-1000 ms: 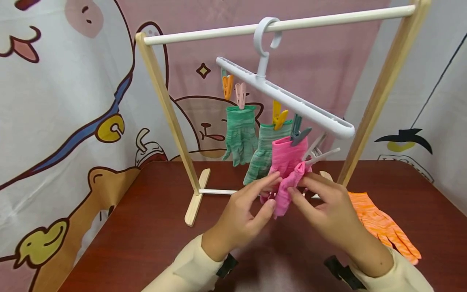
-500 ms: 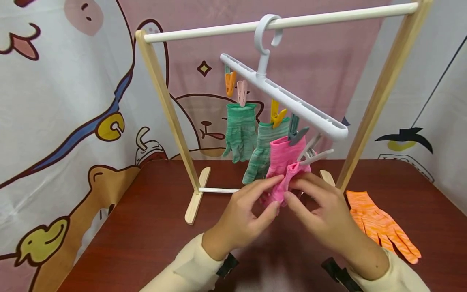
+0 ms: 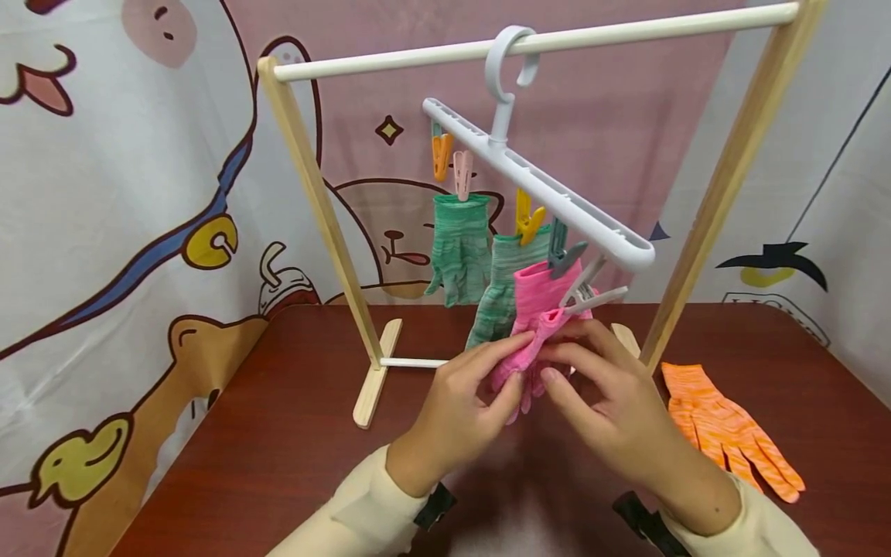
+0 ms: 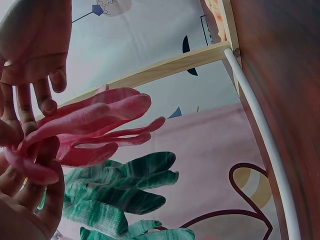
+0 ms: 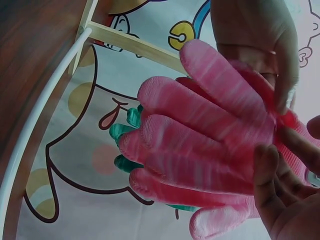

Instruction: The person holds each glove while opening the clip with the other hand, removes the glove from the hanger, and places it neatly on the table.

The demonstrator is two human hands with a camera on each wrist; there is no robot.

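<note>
Now the front pink glove [image 3: 525, 357], clipped beneath the hanger [image 3: 592, 223], has been drawn leftward, pinched by the left hand [image 3: 462, 410] and touched by the right hand [image 3: 619, 394], whose grip cannot be told; its handling seems unfinished.

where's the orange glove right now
In the head view, the orange glove lies on the tabletop at the right, beside the right hand and near the rack's right post.

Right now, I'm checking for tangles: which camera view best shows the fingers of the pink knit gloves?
Right wrist: the pink knit gloves show their fingers large there. Left wrist shows them side-on, overlapping; in head, the left hand and right hand partly hide them.
</note>
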